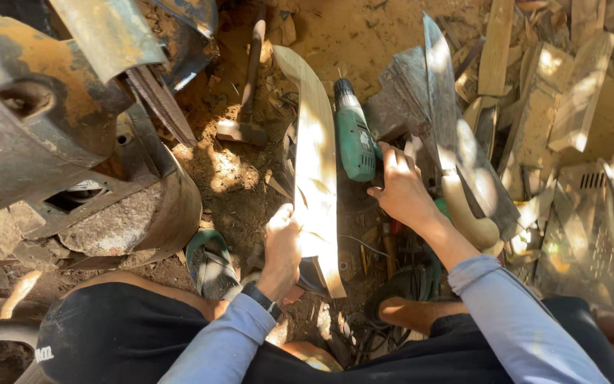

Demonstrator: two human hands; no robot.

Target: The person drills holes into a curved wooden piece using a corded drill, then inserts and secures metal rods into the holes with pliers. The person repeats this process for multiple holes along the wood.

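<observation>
Setting: on a dirt floor strewn with wood offcuts and sawdust, seen from above by a seated person in blue sleeves and dark shorts.
Left hand: fingers clenched round the near end of a long curved wooden piece, close to its lower tip; a dark watch sits on the wrist.
Right hand: fingers loosely spread and holding nothing, resting just beside a green power drill and near the curved piece's right edge; whether they touch the drill cannot be told.
Where the piece is: between the knees, running away from the body, its far end arching left toward a hammer lying on the floor.
How it likely handles: pale, planed wood, stiff and rigid, probably of moderate weight and front-heavy when held at one end; the sawn edges look sharp-cornered rather than slippery. A second hold nearer the middle would steady it.
Nearby right: a long metal blade propped on a stack of wooden blocks, with a carved pale handle shape below it.
Nearby left: rusted metal drum parts and a sandal by the knee.
</observation>
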